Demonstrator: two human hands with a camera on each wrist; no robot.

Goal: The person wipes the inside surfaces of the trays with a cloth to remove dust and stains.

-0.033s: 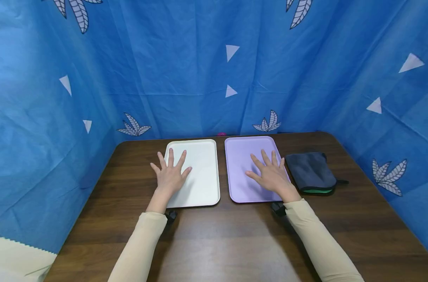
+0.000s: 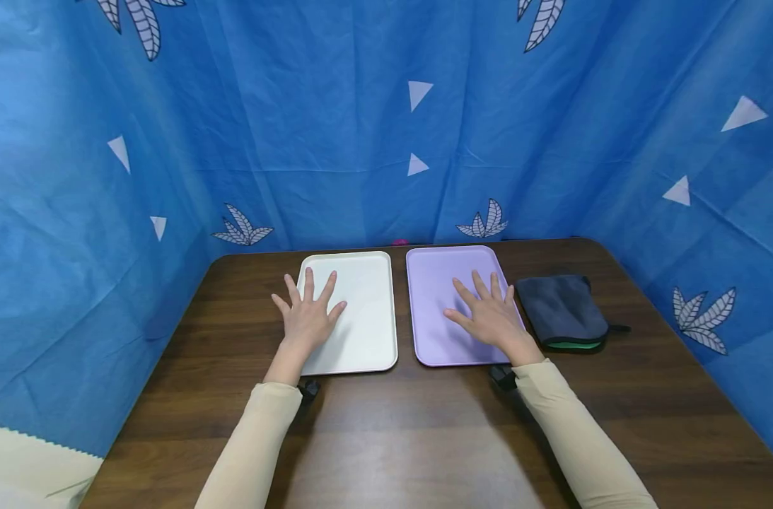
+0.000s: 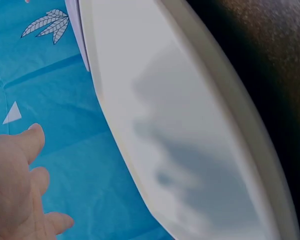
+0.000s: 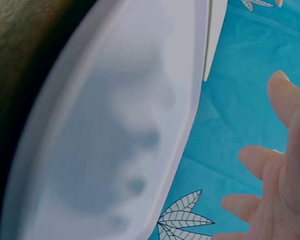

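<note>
Fingers spread and straight, my left hand is held over the left side of a white rectangular tray, palm down, with nothing in it. My right hand is spread the same way above the right part of a purple tray, also holding nothing. In the left wrist view, a hand's shadow falls on the white tray, apart from the fingers. The right wrist view likewise has a shadow on the purple tray, with the fingers off to the right.
A folded dark grey cloth with a green underside and a small loop lies right of the purple tray. The trays sit side by side with a narrow gap on the brown wooden table. A blue leaf-patterned curtain hangs behind and along both sides.
</note>
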